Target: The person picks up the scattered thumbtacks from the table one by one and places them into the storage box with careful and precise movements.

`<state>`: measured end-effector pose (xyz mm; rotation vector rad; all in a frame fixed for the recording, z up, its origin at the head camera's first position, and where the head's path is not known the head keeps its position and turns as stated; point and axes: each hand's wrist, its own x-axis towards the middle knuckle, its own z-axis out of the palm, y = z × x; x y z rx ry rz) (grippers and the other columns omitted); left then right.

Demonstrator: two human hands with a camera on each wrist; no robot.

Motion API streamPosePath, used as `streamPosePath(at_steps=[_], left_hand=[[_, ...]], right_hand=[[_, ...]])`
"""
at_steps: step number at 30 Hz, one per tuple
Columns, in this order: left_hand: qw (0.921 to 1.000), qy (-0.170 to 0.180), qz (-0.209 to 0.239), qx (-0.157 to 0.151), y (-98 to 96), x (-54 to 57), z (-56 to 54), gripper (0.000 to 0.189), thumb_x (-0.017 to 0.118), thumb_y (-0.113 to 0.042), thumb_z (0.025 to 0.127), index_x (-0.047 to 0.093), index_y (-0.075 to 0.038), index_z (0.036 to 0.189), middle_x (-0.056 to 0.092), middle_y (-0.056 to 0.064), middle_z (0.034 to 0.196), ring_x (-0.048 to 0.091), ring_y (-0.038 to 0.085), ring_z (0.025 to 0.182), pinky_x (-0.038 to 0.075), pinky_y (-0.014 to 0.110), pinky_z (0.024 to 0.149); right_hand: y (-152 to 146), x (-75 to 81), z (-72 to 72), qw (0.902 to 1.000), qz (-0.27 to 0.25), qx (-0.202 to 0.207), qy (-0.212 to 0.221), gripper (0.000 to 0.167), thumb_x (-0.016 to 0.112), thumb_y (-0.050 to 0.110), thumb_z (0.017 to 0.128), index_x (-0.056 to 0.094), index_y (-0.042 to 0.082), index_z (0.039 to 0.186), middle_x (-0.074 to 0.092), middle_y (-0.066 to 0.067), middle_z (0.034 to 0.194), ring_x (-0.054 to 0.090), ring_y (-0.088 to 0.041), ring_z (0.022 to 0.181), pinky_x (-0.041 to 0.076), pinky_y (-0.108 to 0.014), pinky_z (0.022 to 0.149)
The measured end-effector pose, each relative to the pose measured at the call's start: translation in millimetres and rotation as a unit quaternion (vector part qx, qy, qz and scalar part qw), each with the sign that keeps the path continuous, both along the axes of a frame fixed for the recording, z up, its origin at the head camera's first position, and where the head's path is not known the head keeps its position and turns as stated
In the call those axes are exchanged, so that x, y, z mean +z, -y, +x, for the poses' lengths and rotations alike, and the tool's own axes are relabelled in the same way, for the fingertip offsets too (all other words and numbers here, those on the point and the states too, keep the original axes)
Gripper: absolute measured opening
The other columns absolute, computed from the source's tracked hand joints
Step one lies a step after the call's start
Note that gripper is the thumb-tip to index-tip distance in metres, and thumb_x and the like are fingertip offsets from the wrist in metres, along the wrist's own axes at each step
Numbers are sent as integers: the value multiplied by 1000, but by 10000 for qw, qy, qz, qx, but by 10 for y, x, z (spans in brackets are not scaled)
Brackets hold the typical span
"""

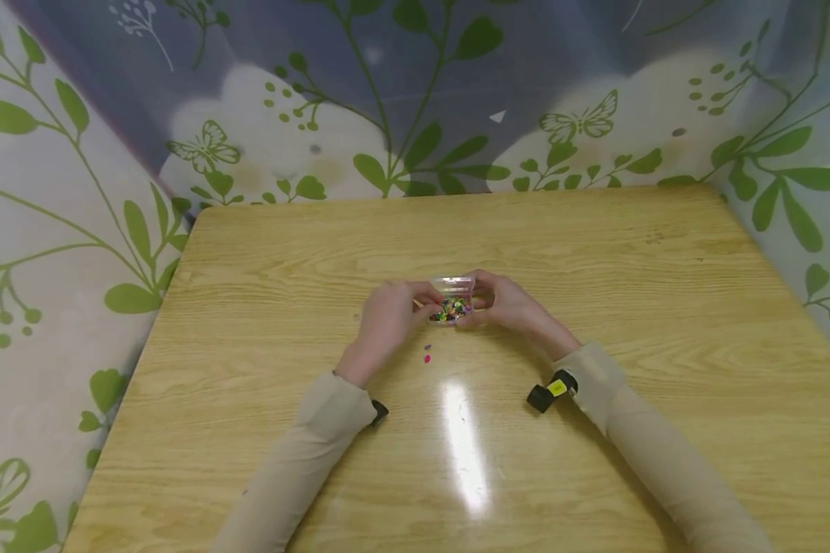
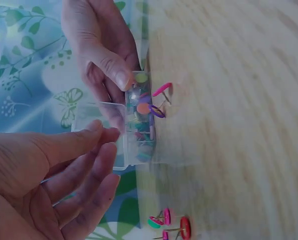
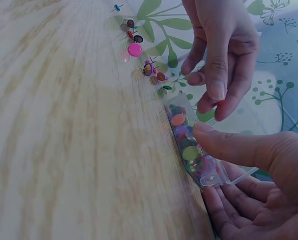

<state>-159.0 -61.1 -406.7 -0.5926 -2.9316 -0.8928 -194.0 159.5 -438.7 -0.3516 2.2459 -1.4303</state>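
A small clear plastic box (image 1: 451,309) filled with colourful thumbtacks stands on the table, its clear lid (image 2: 100,114) swung back. My right hand (image 1: 508,305) grips the box at its right end, thumb on the near side in the right wrist view. Over the left end of the box, my left hand (image 1: 392,311) has thumb and forefinger together. A red thumbtack (image 3: 220,103) shows between those fingertips in the right wrist view. In the left wrist view, a pink thumbtack (image 2: 162,89) and a purple thumbtack (image 2: 157,111) lie close beside the box.
More loose thumbtacks lie on the wooden table (image 1: 283,253), among them a bright pink one (image 3: 135,49) and a red one (image 2: 185,228). A leaf-patterned wall covering (image 1: 415,92) rises behind the table's far edge. Black straps with small cameras (image 1: 541,398) sit on the wrists.
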Motion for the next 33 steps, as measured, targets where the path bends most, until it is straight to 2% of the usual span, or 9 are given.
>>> streamPosePath(at_steps=[7, 15, 19, 22, 25, 28, 33], left_hand=[[10000, -16, 12, 57, 38, -25, 9, 13, 73, -22, 95, 79, -16, 104, 78, 0, 102, 71, 14, 75, 49, 21, 53], [9995, 127, 47, 294, 124, 10, -9, 12, 70, -22, 97, 77, -16, 104, 77, 0, 101, 69, 13, 76, 51, 23, 56], [9982, 196, 1, 570, 232, 91, -41, 13, 68, -25, 99, 77, -17, 104, 77, 0, 101, 71, 15, 79, 49, 23, 52], [9965, 94, -47, 834, 376, 129, -77, 14, 68, -25, 99, 77, -16, 104, 77, 1, 102, 73, 18, 81, 47, 25, 48], [9940, 63, -97, 1092, 542, 131, -107, 13, 69, -24, 98, 77, -16, 104, 77, 2, 103, 73, 20, 84, 51, 29, 53], [9921, 304, -145, 1207, 684, 117, -113, 11, 70, -21, 97, 76, -15, 104, 76, 3, 104, 72, 22, 86, 54, 33, 61], [9875, 947, -504, 1153, 820, 74, -93, 11, 75, -18, 93, 75, -10, 101, 75, 7, 102, 69, 23, 86, 55, 35, 68]], right_hand=[[-7, 3, 1, 10000, 41, -17, 12, 68, 85, 10, 80, 53, 9, 140, 59, -19, 138, 58, -40, 125, 47, -52, 108], [-18, 11, -5, 9999, -25, -34, 94, 69, 85, 9, 80, 51, 6, 140, 58, -22, 138, 58, -40, 125, 47, -51, 107], [-14, 2, -6, 10000, -2, -27, 88, 67, 85, 8, 80, 52, 5, 139, 57, -23, 139, 56, -42, 127, 46, -52, 109], [-11, 2, -1, 10000, -12, -22, 91, 66, 85, 8, 80, 53, 4, 138, 56, -23, 140, 55, -42, 127, 44, -53, 110], [-9, 4, 4, 10000, -16, -11, 70, 65, 85, 8, 80, 53, 5, 137, 57, -22, 140, 55, -42, 127, 45, -53, 110], [-8, 6, 10, 10000, 22, 0, -10, 65, 85, 10, 80, 54, 7, 136, 58, -21, 138, 56, -42, 126, 46, -53, 109], [-13, 8, 15, 10000, 25, 17, -58, 66, 86, 10, 79, 54, 7, 137, 57, -22, 138, 56, -42, 127, 46, -53, 109]])
